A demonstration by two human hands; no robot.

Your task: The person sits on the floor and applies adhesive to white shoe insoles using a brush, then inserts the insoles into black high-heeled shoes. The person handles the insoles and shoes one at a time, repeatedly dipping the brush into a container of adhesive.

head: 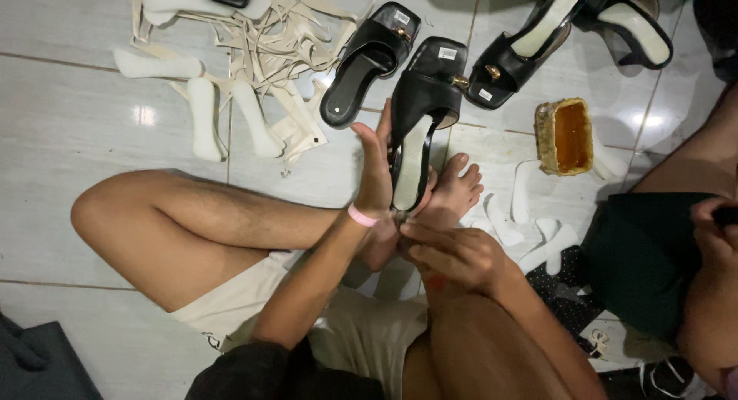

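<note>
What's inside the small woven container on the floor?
The woven container holds an amber, glossy substance, maybe glue, filling its inside. Its bottom is covered, so depth cannot be told.

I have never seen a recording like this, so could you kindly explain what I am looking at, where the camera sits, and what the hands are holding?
There is one picture, taken by a camera worn on a person's head, looking down at their own lap and hands as they sit on a tiled floor. The left hand steadies a black sandal along its side, and the right hand pinches at its heel end. The sandal has a pale insole and a small gold buckle. Around it lie more black sandals, loose white insole pieces and strips, and a small tin of amber glue. Another person sits at the right edge.
</note>
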